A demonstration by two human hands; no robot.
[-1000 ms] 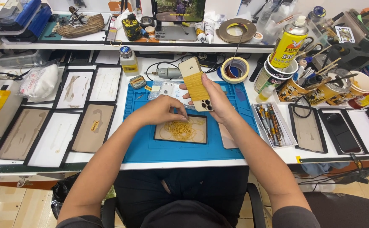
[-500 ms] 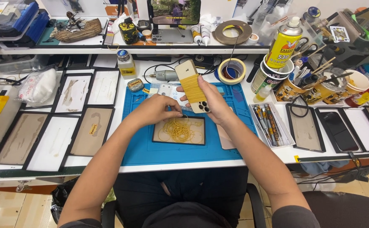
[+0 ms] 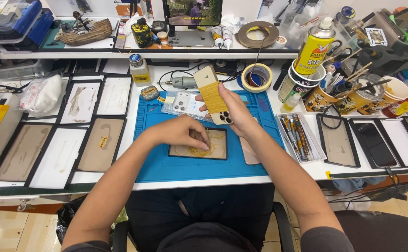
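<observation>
phone [image 3: 214,95]: glossy gold back | mat [image 3: 157,154]: matt blue rubber | spray can [image 3: 314,46]: glossy metal

lit screen [image 3: 194,11] on shelf, yellow spray can [image 3: 313,46]

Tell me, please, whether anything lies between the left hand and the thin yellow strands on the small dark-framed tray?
Nothing visible does. The left hand rests on the blue work mat, its fingers already on the thin yellow strands in the small dark-framed tray. The right hand holds the gold phone above, off to the side.
</observation>
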